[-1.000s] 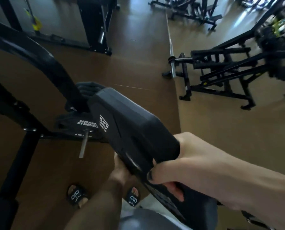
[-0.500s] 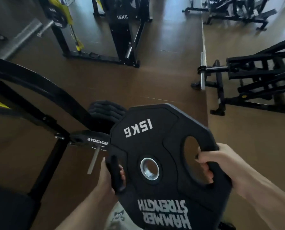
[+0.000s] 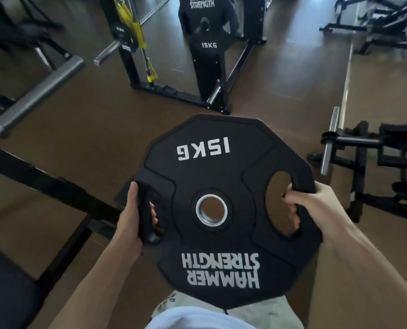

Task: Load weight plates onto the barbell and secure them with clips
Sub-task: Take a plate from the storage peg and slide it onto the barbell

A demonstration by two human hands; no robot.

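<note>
A black 15KG weight plate [image 3: 212, 176] with white Hammer Strength lettering and a steel-ringed centre hole is held flat in front of my body, above the brown floor. My left hand [image 3: 132, 217] grips the handle slot on its left side. My right hand [image 3: 309, 205] grips the rim through the slot on its right side. A grey bar sleeve [image 3: 41, 91] reaches in from the left edge. Another steel bar end [image 3: 329, 138] rests on a black stand at the right.
A black plate rack [image 3: 209, 55] holding another 15KG plate stands ahead, with a yellow-strapped post [image 3: 131, 32] beside it. A black frame beam [image 3: 43, 184] crosses the lower left. More black machines [image 3: 387, 20] fill the far right.
The plate has turned from edge-on to face-up and been lifted away from the low rack. My view has swung up toward the plate rack ahead.
</note>
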